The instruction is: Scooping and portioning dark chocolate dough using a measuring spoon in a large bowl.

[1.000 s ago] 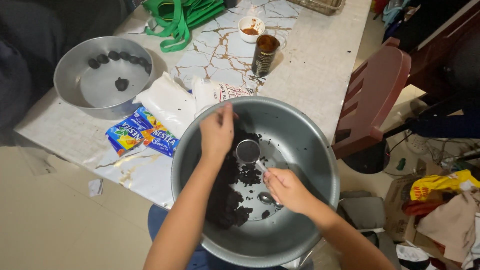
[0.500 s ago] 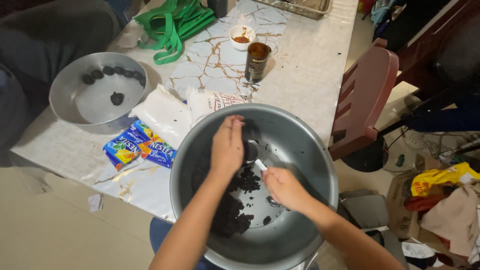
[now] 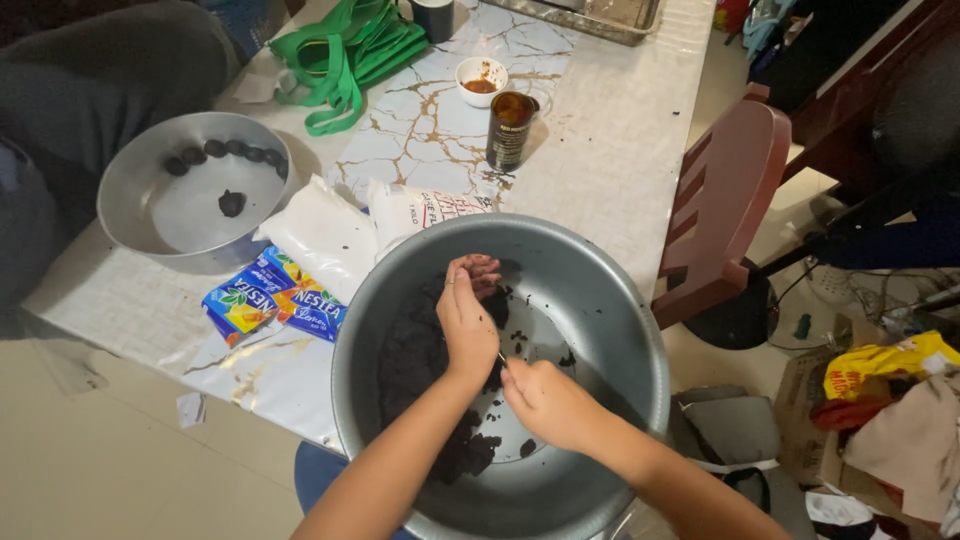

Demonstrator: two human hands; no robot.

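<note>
A large grey metal bowl [image 3: 622, 318] sits at the table's near edge with dark crumbly dough [image 3: 410, 352] along its left inner side and scraps on the bottom. My left hand [image 3: 467, 318] is inside it, fingers curled and smeared with dough, cupped over something I cannot see. My right hand [image 3: 547, 402] lies just below and to the right, closed on a thin metal handle [image 3: 500, 357] that runs under the left hand.
A smaller metal pan [image 3: 130, 205] at left holds a row of dark balls [image 3: 225, 148] and one lump [image 3: 232, 203]. White bags [image 3: 320, 235], blue-yellow packets [image 3: 275, 300], a brown can [image 3: 510, 130], a small white bowl [image 3: 481, 78] and a green bag [image 3: 350, 50] lie on the marble-pattern table. A red-brown chair [image 3: 725, 200] stands at right.
The small metal cup seen a second ago is now hidden under my left hand, which has closed over it. Both hands shifted slightly toward the bowl's middle.
</note>
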